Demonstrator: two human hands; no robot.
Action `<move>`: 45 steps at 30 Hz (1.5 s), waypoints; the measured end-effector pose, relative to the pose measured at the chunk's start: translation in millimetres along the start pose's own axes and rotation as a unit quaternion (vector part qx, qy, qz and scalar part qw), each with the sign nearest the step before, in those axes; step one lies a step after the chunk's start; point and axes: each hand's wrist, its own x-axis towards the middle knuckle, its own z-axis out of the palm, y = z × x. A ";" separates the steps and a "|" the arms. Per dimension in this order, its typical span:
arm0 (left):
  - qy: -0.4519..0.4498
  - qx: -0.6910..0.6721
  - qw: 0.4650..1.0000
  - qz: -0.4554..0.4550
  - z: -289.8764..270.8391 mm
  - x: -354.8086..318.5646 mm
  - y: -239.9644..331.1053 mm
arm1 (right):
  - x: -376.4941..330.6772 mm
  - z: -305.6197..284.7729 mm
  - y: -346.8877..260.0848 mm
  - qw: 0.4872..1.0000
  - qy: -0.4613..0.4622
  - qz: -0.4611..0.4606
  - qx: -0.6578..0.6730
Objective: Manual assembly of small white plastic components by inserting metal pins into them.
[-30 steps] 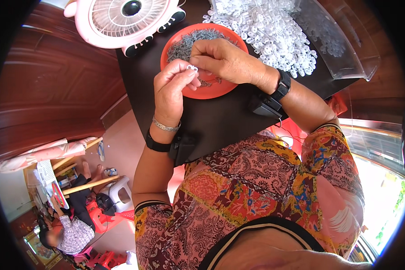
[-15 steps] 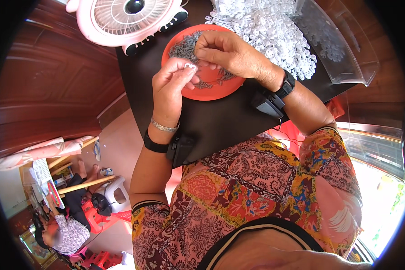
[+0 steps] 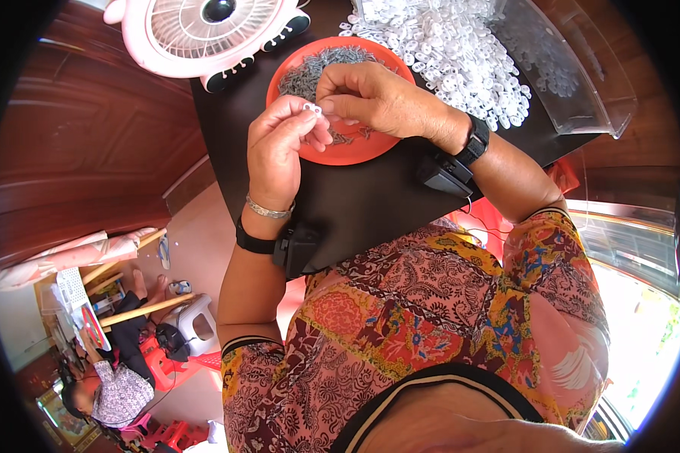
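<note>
Head view: my left grip (image 3: pixel 273 145) pinches a white piece (image 3: pixel 312 109), best kept steady; my right grip (image 3: pixel 385 100), I can't tell.

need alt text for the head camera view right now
A person's left hand pinches a small white piece above an orange-red dish holding small grey parts, the right hand close beside it. A heap of white pieces lies on the dark table at upper right, with a pink fan at upper left.
</note>
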 end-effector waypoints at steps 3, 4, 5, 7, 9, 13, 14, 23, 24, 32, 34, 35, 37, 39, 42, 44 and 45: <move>-0.007 -0.020 0.999 -0.038 1.9 -0.6 3.4 | -0.6 -0.1 -1.6 1.000 0.009 -0.021 -0.006; -0.007 -0.020 0.999 -0.037 0.6 -0.4 2.6 | -0.1 -0.3 -1.2 0.998 0.019 -0.055 -0.029; -0.013 -0.031 0.999 -0.040 -1.6 -0.2 1.1 | 1.1 -1.5 0.0 0.998 0.019 -0.055 -0.029; -0.020 -0.043 0.998 -0.042 -3.5 0.6 1.0 | 4.0 -6.3 3.2 0.996 0.047 -0.078 0.001; 0.032 0.062 0.996 -0.048 -4.2 0.5 2.8 | 4.0 -13.1 0.1 0.997 0.039 -0.073 0.002; 0.064 0.123 0.989 -0.042 3.6 -1.8 4.0 | 2.9 -15.3 -2.3 0.998 0.018 -0.065 -0.020; 0.059 0.130 0.989 -0.046 4.0 -2.2 4.1 | 2.7 -13.1 -2.7 0.998 0.016 -0.065 -0.020; 0.040 0.147 0.988 -0.037 3.6 -0.6 2.6 | 5.0 -3.9 4.5 0.996 0.020 -0.071 -0.042; 0.041 0.146 0.988 -0.033 3.4 -0.5 2.2 | 5.2 -3.7 4.7 0.996 0.028 -0.074 -0.040; 0.035 0.138 0.989 -0.028 3.9 -0.5 2.3 | 3.9 -3.9 3.0 0.998 0.018 -0.054 -0.032; 0.032 0.138 0.990 -0.026 5.9 -2.3 2.4 | 2.0 -4.0 2.1 0.997 0.016 -0.059 -0.045; 0.032 0.142 0.989 -0.026 6.9 -3.3 2.3 | 0.7 -3.3 1.2 0.997 0.016 -0.059 -0.045; 0.033 0.148 0.988 -0.024 7.6 -3.8 2.4 | 0.1 -1.8 -0.1 0.996 0.029 -0.055 -0.072; 0.033 0.158 0.987 -0.024 9.3 -4.7 2.8 | 0.2 -0.9 1.9 0.994 0.031 -0.060 -0.085; 0.047 0.161 0.986 -0.016 12.6 -6.1 1.6 | -0.9 0.5 -0.3 0.994 0.032 -0.053 -0.093; 0.051 0.145 0.988 -0.009 14.3 -7.7 -0.2 | -1.1 2.9 -0.6 0.995 0.029 -0.040 -0.089; 0.052 0.128 0.990 -0.001 15.6 -7.2 -0.8 | -1.5 3.7 1.5 0.995 0.035 -0.046 -0.076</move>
